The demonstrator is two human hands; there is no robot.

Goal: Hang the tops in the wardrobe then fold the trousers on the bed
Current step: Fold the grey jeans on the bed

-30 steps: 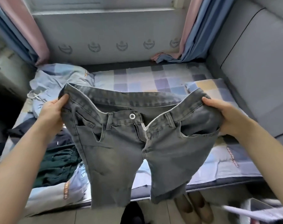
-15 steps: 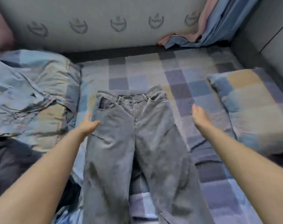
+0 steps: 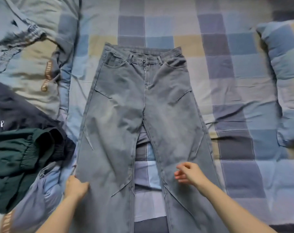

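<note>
Grey-blue jeans [image 3: 143, 106] lie flat and front side up on the checked bed sheet [image 3: 227, 98], waistband far from me, both legs spread apart and running toward me. My left hand [image 3: 75, 185] is at the outer edge of the jeans' left leg, its fingers curled on the seam. My right hand [image 3: 188, 174] is over the right leg with fingers loosely curled and blurred, holding nothing.
A dark green garment [image 3: 17, 157] and a dark navy one [image 3: 13, 106] lie bunched at the left beside the jeans. A crumpled checked quilt [image 3: 33, 47] fills the upper left. A checked pillow [image 3: 280, 81] lies at the right.
The jeans went from being held up by the waistband to lying flat on the bed. Both hands let go of the waist and moved down to the legs.
</note>
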